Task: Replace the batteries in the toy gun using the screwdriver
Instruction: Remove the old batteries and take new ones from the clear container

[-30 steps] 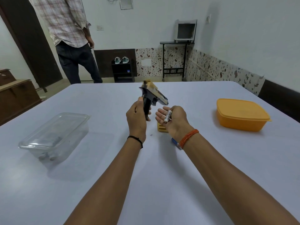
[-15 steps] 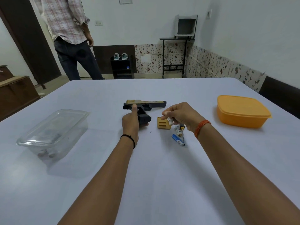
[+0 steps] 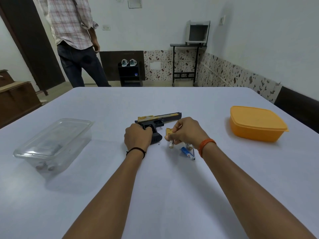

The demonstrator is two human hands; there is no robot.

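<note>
The left hand (image 3: 138, 137) sits right over the grip of the toy gun (image 3: 160, 120), so no way to see the battery compartment or whether it's open. The right hand (image 3: 185, 132) covers most of the white battery (image 3: 171, 144) it pinches, plus the near part of the yellow cover piece (image 3: 169, 131). Behind that wrist, another battery (image 3: 189, 146) only pokes out, and the blue battery (image 3: 187, 152) label is too small to read. There's a tiny dark speck (image 3: 159, 144) near the gun butt, maybe a screw, can't tell. Stuff inside the clear container (image 3: 53, 144) is a blur. The standing person (image 3: 76, 40) is cut off at the top edge.
</note>
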